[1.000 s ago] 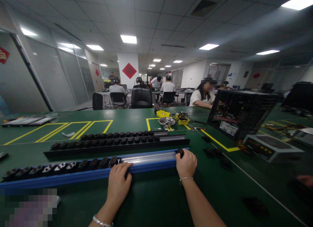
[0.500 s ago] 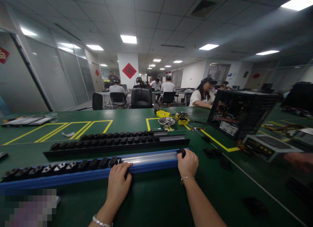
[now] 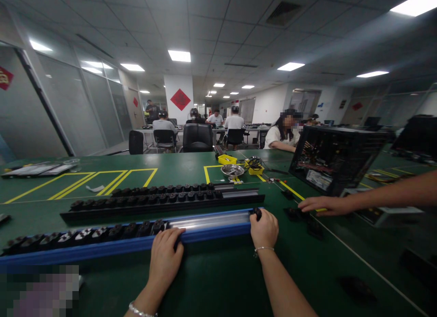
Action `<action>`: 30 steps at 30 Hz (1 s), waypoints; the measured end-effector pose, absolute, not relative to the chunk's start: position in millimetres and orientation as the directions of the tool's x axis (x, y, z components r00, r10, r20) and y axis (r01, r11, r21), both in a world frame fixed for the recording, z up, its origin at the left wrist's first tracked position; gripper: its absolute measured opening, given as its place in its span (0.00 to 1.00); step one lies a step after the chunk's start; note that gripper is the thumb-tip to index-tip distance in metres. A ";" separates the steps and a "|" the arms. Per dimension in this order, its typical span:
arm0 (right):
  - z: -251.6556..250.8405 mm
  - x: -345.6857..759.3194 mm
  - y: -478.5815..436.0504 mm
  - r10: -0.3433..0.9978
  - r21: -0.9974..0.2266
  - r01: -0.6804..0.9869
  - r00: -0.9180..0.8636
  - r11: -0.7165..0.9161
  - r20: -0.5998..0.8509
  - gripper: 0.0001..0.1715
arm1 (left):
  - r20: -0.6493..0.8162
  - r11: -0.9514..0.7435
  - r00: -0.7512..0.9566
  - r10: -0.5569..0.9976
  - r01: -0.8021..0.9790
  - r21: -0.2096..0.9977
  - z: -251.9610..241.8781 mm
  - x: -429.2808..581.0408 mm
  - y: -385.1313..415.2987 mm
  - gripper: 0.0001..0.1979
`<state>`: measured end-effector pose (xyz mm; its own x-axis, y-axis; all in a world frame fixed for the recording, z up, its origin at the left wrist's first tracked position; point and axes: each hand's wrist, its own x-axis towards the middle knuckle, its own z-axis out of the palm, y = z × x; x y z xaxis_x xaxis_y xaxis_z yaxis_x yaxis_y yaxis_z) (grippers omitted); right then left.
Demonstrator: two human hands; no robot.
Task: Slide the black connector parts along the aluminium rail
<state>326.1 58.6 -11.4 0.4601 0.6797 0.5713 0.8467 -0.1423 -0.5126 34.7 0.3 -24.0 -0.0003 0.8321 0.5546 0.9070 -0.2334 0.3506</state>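
1. Head view: the person's right hand (image 3: 265, 229) pinches a black module (image 3: 257, 213) at the right end of the blue rail (image 3: 112, 248); the fingers partly cover it, so whether it sits in the channel cannot be told.
2. The left hand (image 3: 166, 249) lies with its fingers over the rail's near edge, thumb apart, holding no module; how firmly it presses does not show.
3. The blue rail lies on the green surface (image 3: 218, 280). A row of modules (image 3: 130, 230) takes up its left part, ending beside the left hand; bare channel runs from there to the right hand.
4. If the pinched module is tilted, an uneven push could jam it or make it slip free.
5. Should the left hand press too lightly, the rail could slide or twist and bump the black rail (image 3: 244, 198) beyond.
6. Another person's hand (image 3: 324, 205) is over the loose black pieces (image 3: 314, 228) near the rail's end; an outward swing of the right hand could knock it.
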 end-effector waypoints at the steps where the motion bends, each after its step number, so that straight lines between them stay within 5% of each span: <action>1: -11.0 326.4 58.4 0.682 -0.516 0.844 0.463 -0.145 0.566 0.18 | 0.555 -0.233 -0.001 0.832 0.907 0.352 -24.1 34.7 0.1 0.16; 30: -9.5 340.4 60.6 0.683 -0.656 0.722 0.595 -0.222 0.423 0.21 | 0.545 -0.235 0.004 0.838 0.905 0.356 -22.5 34.3 0.2 0.17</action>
<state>340.4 60.6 -9.5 0.5948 0.6835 0.4232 0.7215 -0.2218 -0.6559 34.3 0.2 -22.5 0.0037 0.8384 0.5450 0.9046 -0.2352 0.3556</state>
